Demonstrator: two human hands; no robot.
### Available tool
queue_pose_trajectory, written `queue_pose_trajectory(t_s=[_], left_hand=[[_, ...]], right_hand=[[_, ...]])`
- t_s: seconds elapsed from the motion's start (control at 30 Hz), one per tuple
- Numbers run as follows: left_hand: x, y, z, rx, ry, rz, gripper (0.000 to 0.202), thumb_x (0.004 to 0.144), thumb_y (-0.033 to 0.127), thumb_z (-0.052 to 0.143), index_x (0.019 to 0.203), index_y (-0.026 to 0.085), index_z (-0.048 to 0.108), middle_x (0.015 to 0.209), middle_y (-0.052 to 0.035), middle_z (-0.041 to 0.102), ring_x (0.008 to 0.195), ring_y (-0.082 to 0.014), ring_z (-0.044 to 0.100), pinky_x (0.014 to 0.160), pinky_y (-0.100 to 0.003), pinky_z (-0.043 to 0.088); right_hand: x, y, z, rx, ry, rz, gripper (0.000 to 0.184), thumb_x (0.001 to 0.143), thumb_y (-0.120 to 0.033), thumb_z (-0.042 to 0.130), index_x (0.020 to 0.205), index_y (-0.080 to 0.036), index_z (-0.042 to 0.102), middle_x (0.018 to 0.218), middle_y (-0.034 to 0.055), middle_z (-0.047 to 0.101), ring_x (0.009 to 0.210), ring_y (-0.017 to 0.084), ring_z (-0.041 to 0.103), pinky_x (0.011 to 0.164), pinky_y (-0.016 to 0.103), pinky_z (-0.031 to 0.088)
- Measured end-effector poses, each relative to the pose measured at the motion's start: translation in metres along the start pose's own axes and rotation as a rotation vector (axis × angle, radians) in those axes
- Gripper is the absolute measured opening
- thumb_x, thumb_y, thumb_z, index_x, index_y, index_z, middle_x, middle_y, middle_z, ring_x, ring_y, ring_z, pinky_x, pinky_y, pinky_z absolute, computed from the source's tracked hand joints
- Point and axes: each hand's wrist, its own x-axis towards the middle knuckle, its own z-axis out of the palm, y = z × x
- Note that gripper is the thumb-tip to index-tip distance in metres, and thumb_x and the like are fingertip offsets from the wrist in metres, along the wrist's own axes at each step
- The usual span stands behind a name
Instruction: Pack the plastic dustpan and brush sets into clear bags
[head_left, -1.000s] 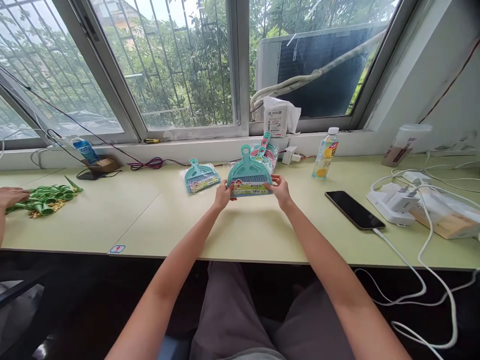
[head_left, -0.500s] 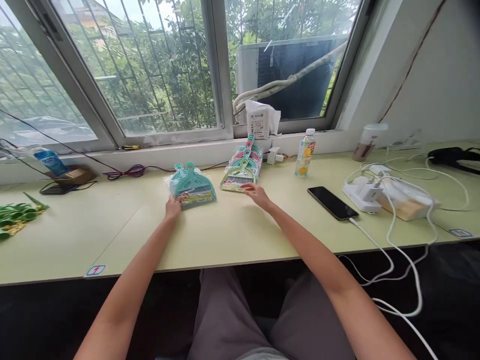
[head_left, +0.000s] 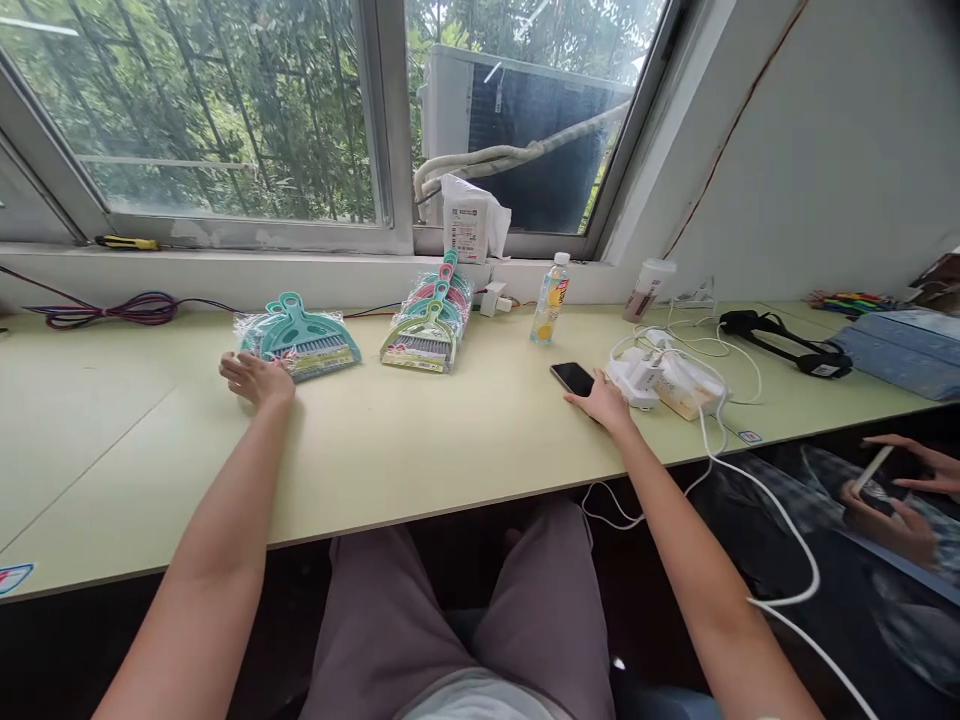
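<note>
My left hand rests at the left front edge of a plastic-wrapped teal dustpan and brush set, fingers loosely spread. Part of the set's left corner is hidden behind it. My right hand has thumb and fingers on opposite long edges of a black smartphone, which lies on the table and whose right end the hand covers. Between my hands, further back, a stack of wrapped dustpan and brush sets leans toward the sill, a green one in front of teal and pink ones.
A drink bottle stands behind the phone. A white power strip with cables, a lidded cup and a black strap-like device are to the right. Another person's hands hold a phone below the table edge at right.
My right hand has gone from the green dustpan set in the stack to the smartphone. My left hand stays by the teal set, its fingers more spread. The view has turned right.
</note>
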Motion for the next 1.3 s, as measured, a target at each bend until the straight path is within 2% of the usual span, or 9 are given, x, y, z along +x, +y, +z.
queue_pose_trajectory(t_s=[0.1, 0.2, 0.33, 0.5, 0.67, 0.83, 0.97, 1.07, 1.3], left_hand=[[-0.001, -0.002, 0.0, 0.04, 0.178, -0.129, 0.05, 0.087, 0.021, 0.059, 0.124, 0.01, 0.028, 0.144, -0.0263, 0.026, 0.138, -0.0337, 0.024, 0.11, -0.058, 0.026], [-0.003, -0.005, -0.002, 0.026, 0.246, -0.142, 0.062, 0.08, 0.025, 0.07, 0.126, 0.012, 0.031, 0.145, -0.0225, 0.028, 0.138, -0.0365, 0.026, 0.108, -0.056, 0.03], [-0.012, -0.001, -0.006, -0.01, 0.39, 0.032, 0.05, 0.085, 0.028, 0.064, 0.125, 0.016, 0.037, 0.145, -0.0177, 0.033, 0.137, -0.0332, 0.029, 0.11, -0.055, 0.026], [-0.034, 0.019, -0.016, -0.011, 0.488, 0.313, 0.031, 0.094, 0.024, 0.049, 0.124, 0.018, 0.044, 0.144, -0.0138, 0.036, 0.139, -0.026, 0.028, 0.118, -0.053, 0.01], [-0.049, 0.039, -0.019, -0.046, 0.328, 0.568, 0.032, 0.097, 0.023, 0.042, 0.127, 0.015, 0.045, 0.147, -0.0163, 0.032, 0.139, -0.0272, 0.026, 0.116, -0.056, 0.013], [-0.048, 0.04, -0.012, -0.036, 0.08, 0.72, 0.03, 0.098, 0.02, 0.038, 0.126, 0.014, 0.048, 0.144, -0.0169, 0.035, 0.133, -0.0251, 0.034, 0.109, -0.046, 0.033], [-0.045, 0.036, -0.008, -0.066, 0.009, 0.673, 0.029, 0.097, 0.014, 0.035, 0.123, 0.016, 0.05, 0.139, -0.0156, 0.039, 0.127, -0.0242, 0.04, 0.102, -0.043, 0.041], [-0.044, 0.035, -0.008, -0.023, 0.029, 0.643, 0.031, 0.096, 0.011, 0.033, 0.12, 0.016, 0.053, 0.133, -0.016, 0.042, 0.123, -0.0248, 0.042, 0.098, -0.042, 0.043], [-0.045, 0.034, -0.006, -0.031, 0.046, 0.651, 0.025, 0.098, 0.02, 0.04, 0.116, 0.016, 0.056, 0.133, -0.0158, 0.043, 0.123, -0.0243, 0.043, 0.092, -0.038, 0.046]], right_hand=[[0.005, -0.006, 0.001, 0.042, 0.037, 0.06, 0.083, 0.078, -0.052, 0.065, 0.143, -0.014, 0.032, 0.137, 0.0241, 0.053, 0.132, 0.04, 0.045, 0.103, 0.05, 0.038], [0.007, -0.009, 0.002, 0.088, 0.078, 0.082, 0.071, 0.073, -0.049, 0.07, 0.129, -0.017, 0.042, 0.127, 0.0215, 0.059, 0.126, 0.04, 0.049, 0.098, 0.049, 0.041], [-0.01, -0.008, 0.002, 0.1, 0.134, 0.005, 0.061, 0.07, -0.048, 0.072, 0.114, -0.019, 0.043, 0.116, 0.0178, 0.062, 0.117, 0.037, 0.054, 0.092, 0.045, 0.044], [-0.067, -0.009, -0.004, 0.067, 0.074, -0.183, 0.056, 0.069, -0.054, 0.071, 0.107, -0.023, 0.043, 0.112, 0.0125, 0.063, 0.11, 0.034, 0.058, 0.089, 0.044, 0.047], [-0.127, -0.017, -0.012, 0.065, 0.027, -0.312, 0.059, 0.078, -0.058, 0.063, 0.122, -0.025, 0.043, 0.129, 0.0137, 0.059, 0.121, 0.036, 0.053, 0.095, 0.051, 0.045], [-0.139, -0.014, -0.018, 0.225, 0.06, -0.392, 0.062, 0.088, -0.066, 0.047, 0.135, -0.025, 0.045, 0.142, 0.0129, 0.052, 0.131, 0.035, 0.046, 0.105, 0.055, 0.039], [-0.124, 0.004, -0.031, 0.477, 0.072, -0.481, 0.042, 0.095, -0.057, 0.04, 0.107, -0.027, 0.068, 0.125, 0.0057, 0.066, 0.123, 0.027, 0.054, 0.11, 0.046, 0.037], [-0.116, 0.022, -0.039, 0.552, 0.068, -0.433, 0.047, 0.095, -0.057, 0.04, 0.082, -0.028, 0.075, 0.12, 0.0037, 0.068, 0.121, 0.028, 0.055, 0.111, 0.047, 0.035], [-0.113, 0.039, -0.035, 0.615, -0.152, -0.461, 0.055, 0.095, -0.06, 0.038, 0.073, -0.03, 0.078, 0.132, 0.0013, 0.062, 0.131, 0.028, 0.047, 0.118, 0.05, 0.026]])
